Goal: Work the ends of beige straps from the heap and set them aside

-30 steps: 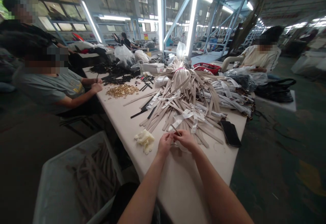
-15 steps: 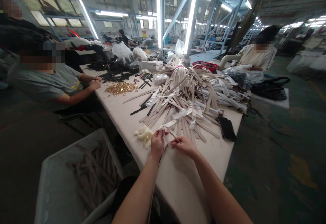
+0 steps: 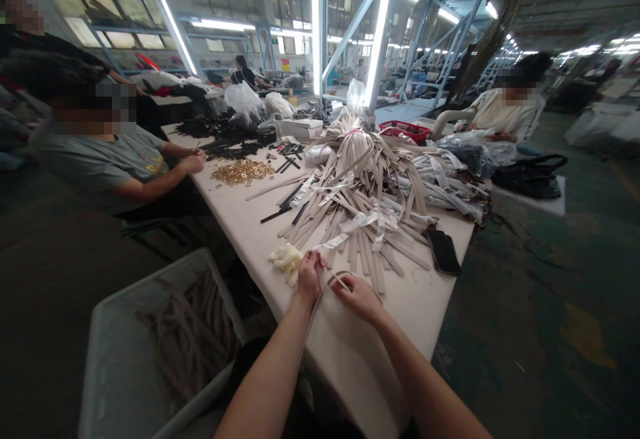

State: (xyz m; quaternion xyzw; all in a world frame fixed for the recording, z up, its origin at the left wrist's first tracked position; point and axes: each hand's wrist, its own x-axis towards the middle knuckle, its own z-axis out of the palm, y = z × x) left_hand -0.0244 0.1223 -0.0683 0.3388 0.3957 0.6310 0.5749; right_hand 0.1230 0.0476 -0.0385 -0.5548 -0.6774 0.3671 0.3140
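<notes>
Strap (image 3: 321, 282) pinched in left hand (image 3: 311, 274), slim strip (image 3: 341, 282) in right hand (image 3: 357, 294), gripped ends hidden, details blurred.

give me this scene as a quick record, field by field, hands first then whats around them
left hand: holds a pale strip that runs down beside the wrist
right hand: pinches a narrow strip; whether both strips are one piece, cannot tell
beside left hand: crumpled yellowish glove-like item
beyond hands: large heap of beige strips on the table
table's right edge: black phone-like item
further left: gold-coloured pieces, near a co-worker in grey
lower left: bin holding more strips
</notes>
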